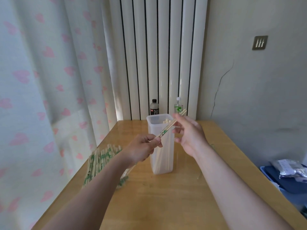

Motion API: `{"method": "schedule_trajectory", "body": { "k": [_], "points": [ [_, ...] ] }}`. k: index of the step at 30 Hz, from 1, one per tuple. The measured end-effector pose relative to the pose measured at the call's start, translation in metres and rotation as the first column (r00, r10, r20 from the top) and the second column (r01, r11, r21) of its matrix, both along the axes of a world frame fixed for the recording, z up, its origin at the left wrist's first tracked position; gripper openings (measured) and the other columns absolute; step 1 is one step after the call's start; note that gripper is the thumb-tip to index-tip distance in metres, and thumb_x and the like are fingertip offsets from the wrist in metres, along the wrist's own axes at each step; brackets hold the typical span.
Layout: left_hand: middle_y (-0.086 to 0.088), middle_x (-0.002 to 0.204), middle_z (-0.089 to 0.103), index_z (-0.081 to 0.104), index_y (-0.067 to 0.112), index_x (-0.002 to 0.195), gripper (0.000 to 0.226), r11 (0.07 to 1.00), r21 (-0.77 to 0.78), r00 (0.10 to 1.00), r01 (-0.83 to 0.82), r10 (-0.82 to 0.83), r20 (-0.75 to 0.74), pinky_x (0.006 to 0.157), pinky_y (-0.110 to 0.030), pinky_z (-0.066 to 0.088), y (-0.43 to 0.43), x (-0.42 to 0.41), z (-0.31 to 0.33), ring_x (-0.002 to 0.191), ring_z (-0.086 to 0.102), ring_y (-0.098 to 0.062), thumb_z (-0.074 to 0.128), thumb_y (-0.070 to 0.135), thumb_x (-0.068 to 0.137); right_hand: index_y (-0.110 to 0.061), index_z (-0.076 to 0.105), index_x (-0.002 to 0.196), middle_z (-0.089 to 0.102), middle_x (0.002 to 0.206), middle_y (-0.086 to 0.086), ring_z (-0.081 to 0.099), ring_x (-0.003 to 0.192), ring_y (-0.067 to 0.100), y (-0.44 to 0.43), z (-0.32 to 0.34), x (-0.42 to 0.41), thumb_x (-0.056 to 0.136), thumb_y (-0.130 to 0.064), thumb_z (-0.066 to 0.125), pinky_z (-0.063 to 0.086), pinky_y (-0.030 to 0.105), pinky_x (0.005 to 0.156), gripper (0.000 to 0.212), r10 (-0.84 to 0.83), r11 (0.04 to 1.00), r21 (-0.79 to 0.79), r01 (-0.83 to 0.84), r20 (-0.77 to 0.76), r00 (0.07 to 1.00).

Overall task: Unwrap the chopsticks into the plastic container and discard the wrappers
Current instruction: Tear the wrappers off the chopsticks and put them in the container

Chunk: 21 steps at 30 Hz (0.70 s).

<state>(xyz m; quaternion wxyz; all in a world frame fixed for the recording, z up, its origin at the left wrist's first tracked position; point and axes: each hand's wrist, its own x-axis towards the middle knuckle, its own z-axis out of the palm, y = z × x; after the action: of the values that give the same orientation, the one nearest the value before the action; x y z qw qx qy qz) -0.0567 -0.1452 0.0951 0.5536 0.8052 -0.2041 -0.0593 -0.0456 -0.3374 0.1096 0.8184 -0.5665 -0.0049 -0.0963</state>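
A wrapped pair of chopsticks (167, 128) slants across the front of the tall translucent plastic container (162, 163), lower end to the left. My left hand (143, 149) pinches the lower end, where the wrapper carries green print. My right hand (189, 131) holds the upper part between thumb and fingertips, and the tips stick out past it to the upper right. Several bare chopsticks stand inside the container. A pile of wrapped chopsticks (99, 159) lies on the table at the left, partly hidden behind my left forearm.
The wooden table (166, 196) runs back to a white radiator. A dark soda bottle (154, 107) and a green-labelled bottle (178, 106) stand behind the container. A curtain hangs at the left. A blue bin (285, 180) with bags sits low on the right.
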Motion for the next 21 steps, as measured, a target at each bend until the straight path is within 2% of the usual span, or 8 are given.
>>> {"method": "schedule_trajectory", "body": {
  "k": [4,8,10,12,13,14,18,21],
  "points": [
    [0.003,0.057,0.031,0.070,0.009,0.092,0.033,1.000,0.023,1.000,0.009,-0.009,-0.021,0.044,-0.023,0.020,0.008,0.002,-0.004,0.047,0.023,-0.011,0.051,0.032,0.105,-0.008,0.078,0.098,0.070,0.087,0.003,0.057,0.069,0.013,-0.013,0.008,0.002,0.098,-0.025,0.067,0.038,0.024,0.048,0.020,-0.028,1.000,0.002,0.028,0.025,0.999],
    [0.007,0.055,0.039,0.072,0.005,0.092,0.031,0.991,0.076,0.991,-0.109,0.103,0.089,0.043,-0.019,0.027,0.022,0.009,-0.009,0.045,0.033,-0.007,0.054,0.027,0.104,-0.004,0.074,0.104,0.067,0.085,0.006,0.060,0.068,0.015,-0.029,0.010,0.004,0.099,-0.019,0.065,0.045,0.027,0.055,0.018,-0.192,0.962,0.190,0.194,-0.032,0.981],
    [-0.002,0.060,0.046,0.073,0.011,0.086,0.026,0.936,-0.067,0.919,-0.346,0.352,0.176,0.047,-0.025,0.029,0.035,0.018,-0.013,0.051,0.035,-0.013,0.057,0.025,0.101,-0.003,0.072,0.103,0.065,0.079,0.005,0.060,0.069,0.016,-0.038,0.008,0.004,0.101,-0.016,0.064,0.049,0.030,0.062,0.016,-0.246,0.931,0.264,0.254,-0.062,0.967],
    [-0.008,0.063,0.044,0.073,0.012,0.087,0.026,0.772,-0.335,0.796,-0.541,0.598,0.091,0.050,-0.028,0.027,0.047,0.029,-0.010,0.050,0.032,-0.017,0.057,0.026,0.101,-0.002,0.070,0.101,0.063,0.078,0.006,0.060,0.069,0.017,-0.040,0.002,0.005,0.102,-0.013,0.062,0.051,0.031,0.066,0.014,-0.281,0.914,0.278,0.296,-0.093,0.955],
    [-0.008,0.061,0.040,0.072,0.010,0.088,0.027,0.710,-0.412,0.767,-0.571,0.641,0.042,0.051,-0.028,0.026,0.049,0.033,-0.006,0.049,0.030,-0.017,0.055,0.027,0.101,-0.002,0.069,0.100,0.062,0.078,0.006,0.059,0.069,0.017,-0.039,-0.001,0.006,0.102,-0.013,0.061,0.052,0.031,0.066,0.013,-0.292,0.910,0.274,0.311,-0.107,0.950],
    [-0.007,0.060,0.038,0.071,0.009,0.089,0.029,0.695,-0.439,0.766,-0.569,0.643,0.026,0.051,-0.028,0.025,0.048,0.034,-0.002,0.048,0.029,-0.017,0.054,0.028,0.101,-0.002,0.069,0.100,0.061,0.077,0.006,0.058,0.068,0.017,-0.038,-0.004,0.007,0.102,-0.012,0.061,0.052,0.030,0.066,0.013,-0.297,0.908,0.273,0.318,-0.119,0.948],
    [-0.005,0.058,0.036,0.071,0.013,0.086,0.031,0.779,-0.403,0.829,-0.480,0.553,0.081,0.051,-0.028,0.026,0.027,0.028,0.011,0.048,0.028,-0.016,0.053,0.034,0.101,-0.001,0.069,0.100,0.061,0.075,0.007,0.058,0.065,0.017,-0.029,-0.008,0.014,0.101,-0.013,0.063,0.053,0.030,0.062,0.014,-0.278,0.908,0.291,0.303,-0.123,0.953],
    [-0.008,0.061,0.037,0.071,0.013,0.086,0.033,0.799,-0.391,0.849,-0.456,0.523,0.077,0.052,-0.029,0.027,0.019,0.027,0.015,0.047,0.029,-0.016,0.053,0.036,0.101,0.000,0.068,0.099,0.062,0.074,0.006,0.059,0.066,0.017,-0.027,0.003,0.016,0.100,-0.013,0.064,0.055,0.029,0.064,0.013,-0.274,0.895,0.339,0.290,-0.097,0.957]
  ]
}}
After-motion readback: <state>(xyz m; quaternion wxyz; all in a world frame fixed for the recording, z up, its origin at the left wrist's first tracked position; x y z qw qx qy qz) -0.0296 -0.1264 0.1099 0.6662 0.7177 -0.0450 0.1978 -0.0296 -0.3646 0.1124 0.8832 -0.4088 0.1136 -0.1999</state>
